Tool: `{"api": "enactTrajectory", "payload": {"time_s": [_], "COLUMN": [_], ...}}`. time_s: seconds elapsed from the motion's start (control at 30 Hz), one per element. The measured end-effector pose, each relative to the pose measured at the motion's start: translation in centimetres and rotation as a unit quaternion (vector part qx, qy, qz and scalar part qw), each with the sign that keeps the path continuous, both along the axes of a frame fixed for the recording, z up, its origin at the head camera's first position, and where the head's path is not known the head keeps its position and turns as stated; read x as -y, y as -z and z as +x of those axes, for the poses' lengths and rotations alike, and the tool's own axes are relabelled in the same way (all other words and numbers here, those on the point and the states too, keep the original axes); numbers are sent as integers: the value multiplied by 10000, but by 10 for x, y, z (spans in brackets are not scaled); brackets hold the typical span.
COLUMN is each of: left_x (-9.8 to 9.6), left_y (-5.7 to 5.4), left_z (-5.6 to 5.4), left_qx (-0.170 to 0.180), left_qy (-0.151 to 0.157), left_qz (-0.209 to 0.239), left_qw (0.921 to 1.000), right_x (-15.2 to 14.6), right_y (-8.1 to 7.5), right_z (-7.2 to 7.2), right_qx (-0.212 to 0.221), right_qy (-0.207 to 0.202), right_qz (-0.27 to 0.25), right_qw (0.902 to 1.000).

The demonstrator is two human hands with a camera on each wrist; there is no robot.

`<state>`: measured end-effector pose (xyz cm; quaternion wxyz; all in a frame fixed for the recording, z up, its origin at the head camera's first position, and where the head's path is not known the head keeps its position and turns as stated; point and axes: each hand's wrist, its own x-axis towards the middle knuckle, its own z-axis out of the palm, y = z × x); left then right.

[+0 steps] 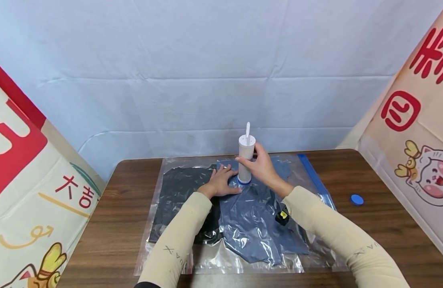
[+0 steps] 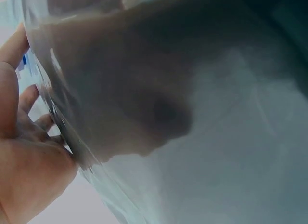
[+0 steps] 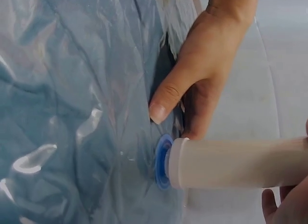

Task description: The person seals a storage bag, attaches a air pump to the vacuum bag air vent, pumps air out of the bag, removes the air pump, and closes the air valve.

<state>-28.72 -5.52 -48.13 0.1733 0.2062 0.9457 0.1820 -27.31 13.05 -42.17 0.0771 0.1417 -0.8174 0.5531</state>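
Note:
A white hand pump [image 1: 245, 154] stands upright on the blue valve [image 3: 162, 161] of a clear vacuum storage bag [image 1: 210, 262]. My right hand [image 1: 263, 167] grips the pump's barrel, thumb and fingers around it. Flat on the bag beside the pump's base, my left hand [image 1: 221, 183] presses the film with its fingers spread. Inside the bag lie a dark folded cloth [image 1: 181, 184] on the left and a blue cloth [image 1: 246, 224] on the right. In the left wrist view the left hand [image 2: 33, 151] shows at the edge, touching the film.
A round blue cap [image 1: 357, 199] lies on the brown wooden table [image 1: 109, 216] to the right of the bag. The bag's blue zip strip [image 1: 315, 176] runs along its right side. Behind the table hangs a pale cloth [image 1: 192, 80], with printed banners at both sides.

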Motion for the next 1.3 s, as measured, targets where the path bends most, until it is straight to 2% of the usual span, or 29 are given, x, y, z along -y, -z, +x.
{"api": "enactTrajectory", "payload": {"time_s": [0.2,0.47,0.63,0.9,1.3], "left_x": [-1,-2,-2,0,0], "left_y": [-2,0,1,-2,0], "left_z": [0,1,1,0,1], "left_qx": [12,-29,-15,14,-11], "left_qy": [-24,23,29,-9,13], "left_qz": [61,28,14,51,24], "left_qw": [10000,10000,10000,10000,10000], "right_x": [-1,4,3,-1,6], "right_y": [-5,-3,-3,-6,-3], "right_z": [1,1,1,0,1], "right_qx": [-49,170,71,-78,17], "right_qy": [-17,-28,77,66,-35], "right_qz": [47,-99,-232,-4,-401], "right_qw": [10000,9998,9997,9999,9992]}}
